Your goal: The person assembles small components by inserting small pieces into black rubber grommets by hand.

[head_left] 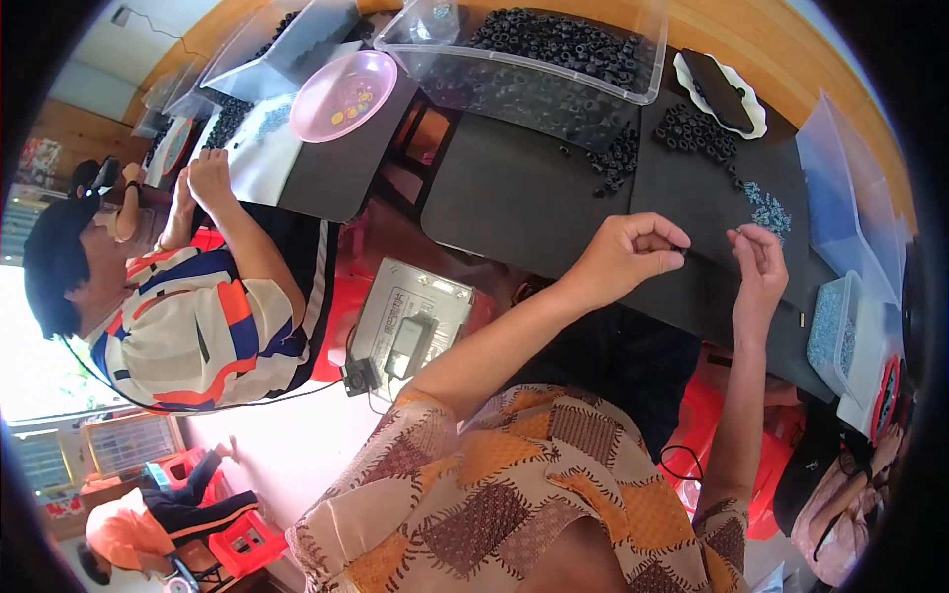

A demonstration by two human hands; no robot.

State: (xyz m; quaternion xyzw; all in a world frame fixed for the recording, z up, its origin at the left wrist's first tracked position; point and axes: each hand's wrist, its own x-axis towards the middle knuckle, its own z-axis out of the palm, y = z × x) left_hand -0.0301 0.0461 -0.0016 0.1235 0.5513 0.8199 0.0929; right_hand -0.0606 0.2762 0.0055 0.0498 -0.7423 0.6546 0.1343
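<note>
Pinching: the left hand [623, 255] nips a small black ring [683, 251] between thumb and forefinger, its grip clenched on the ring just above the front edge of the black mat [514, 198].
Right hand: the right hand [759, 259] has its fingertips [736, 235] drawn together just beside the ring; something tiny may sit between them, but I cannot tell what, or whether the grip truly holds anything.
Screws: a small heap of pale bluish screws [769, 210] lies on the mat just beyond the right hand.
Loose rings: a pile of black rings [697, 131] sits farther back on the mat, with a smaller scatter [618, 163] to its left.
Bin: a clear plastic bin [539, 44] filled with more black rings stands at the far side of the tabletop [791, 59].
Dish: a white scalloped dish [720, 91] carrying a flat dark object sits beside the bin.
Tub: a small clear tub [830, 321] of bluish screws stands at the right, near the mat's edge.
Bowl: a pink bowl [343, 95] with a few yellow pieces sits to the far left.
Co-worker: another person's hand [211, 180] rests on the mat near the pink bowl.
</note>
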